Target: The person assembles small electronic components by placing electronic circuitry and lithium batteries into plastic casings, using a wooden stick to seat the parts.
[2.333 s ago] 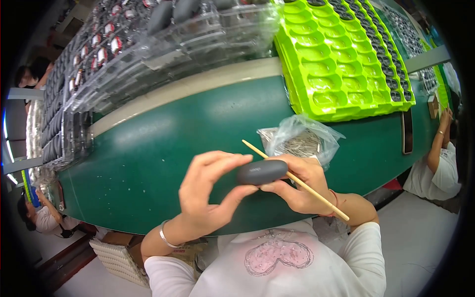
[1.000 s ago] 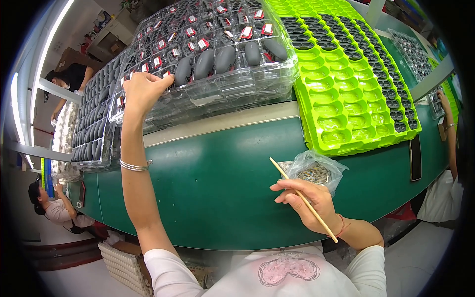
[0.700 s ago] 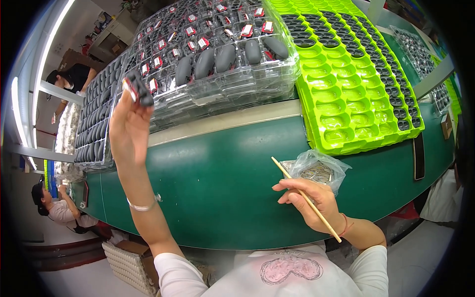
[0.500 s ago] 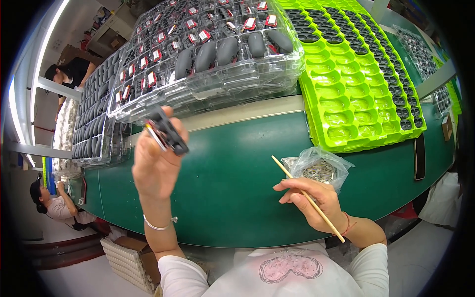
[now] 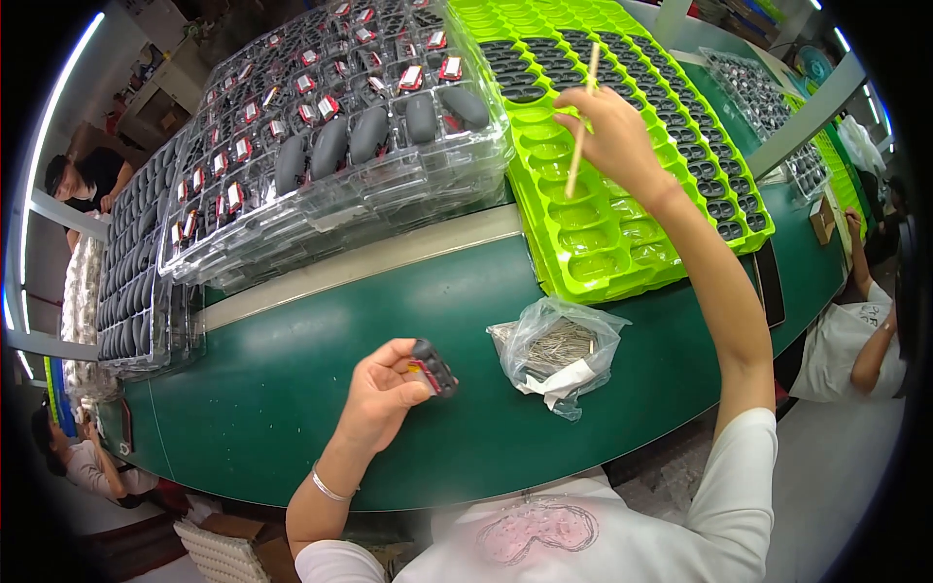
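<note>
In the head view, the left hand pinches a small dark part with red and yellow on it above the green table, left of a clear bag of metal pins. The right hand, gripping a thin wooden stick, is over the lime tray, to the right of clear trays with dark oval cases

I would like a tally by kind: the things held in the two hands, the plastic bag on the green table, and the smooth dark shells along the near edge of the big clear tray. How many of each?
Dark part in the left hand: 1
Wooden stick in the right hand: 1
Plastic bag: 1
Smooth dark shells: 5
Total: 8
</note>
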Demonstrator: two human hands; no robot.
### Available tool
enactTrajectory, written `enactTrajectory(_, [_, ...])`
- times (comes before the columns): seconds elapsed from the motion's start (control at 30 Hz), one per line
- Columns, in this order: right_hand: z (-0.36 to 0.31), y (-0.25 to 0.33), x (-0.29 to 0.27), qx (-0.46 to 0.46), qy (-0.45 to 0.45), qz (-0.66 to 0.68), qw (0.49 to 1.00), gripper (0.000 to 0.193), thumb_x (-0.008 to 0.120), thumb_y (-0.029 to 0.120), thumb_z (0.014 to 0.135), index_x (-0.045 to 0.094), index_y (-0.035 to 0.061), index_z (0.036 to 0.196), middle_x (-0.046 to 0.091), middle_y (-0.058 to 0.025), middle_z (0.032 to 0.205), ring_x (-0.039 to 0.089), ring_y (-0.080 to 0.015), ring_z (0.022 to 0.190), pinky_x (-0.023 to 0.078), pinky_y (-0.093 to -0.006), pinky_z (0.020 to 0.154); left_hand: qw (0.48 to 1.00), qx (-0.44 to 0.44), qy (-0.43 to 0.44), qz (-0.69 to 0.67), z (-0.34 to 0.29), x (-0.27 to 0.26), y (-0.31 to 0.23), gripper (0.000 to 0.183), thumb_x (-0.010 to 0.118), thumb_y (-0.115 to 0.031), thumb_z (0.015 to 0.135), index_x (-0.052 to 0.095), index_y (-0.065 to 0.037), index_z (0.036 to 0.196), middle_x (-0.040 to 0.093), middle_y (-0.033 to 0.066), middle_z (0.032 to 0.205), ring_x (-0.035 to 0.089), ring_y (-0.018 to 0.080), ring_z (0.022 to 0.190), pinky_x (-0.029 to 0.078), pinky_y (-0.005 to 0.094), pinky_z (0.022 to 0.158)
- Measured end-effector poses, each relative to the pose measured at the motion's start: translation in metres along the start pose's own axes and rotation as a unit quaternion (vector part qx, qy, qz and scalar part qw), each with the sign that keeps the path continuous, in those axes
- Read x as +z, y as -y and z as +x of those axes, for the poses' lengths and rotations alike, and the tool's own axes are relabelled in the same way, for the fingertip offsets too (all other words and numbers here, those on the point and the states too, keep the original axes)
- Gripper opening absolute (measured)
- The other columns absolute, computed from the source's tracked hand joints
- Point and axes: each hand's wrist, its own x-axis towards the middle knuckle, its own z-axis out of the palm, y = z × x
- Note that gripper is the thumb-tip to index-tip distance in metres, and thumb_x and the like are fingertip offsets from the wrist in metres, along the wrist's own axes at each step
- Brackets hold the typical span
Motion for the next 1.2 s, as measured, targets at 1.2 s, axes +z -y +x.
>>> enactTrajectory(1.2, [-0.153,0.184,-0.04,0.042,0.1,0.479,0.871,0.047,0.084,0.004,0.072,0.066,0.0004,0.115,0.071,-0.0154,0.107,0.07,-0.0317,0.094,0.059,-0.0375,0.08,0.998,-0.023,0.063,-0.005,-0.025,0.023,0.013,0.045,0.073,0.0,0.086,0.051,0.001,0.126,0.06,0.02,0.128,0.062,0.0193,0.112,0.054,0.0337,0.093])
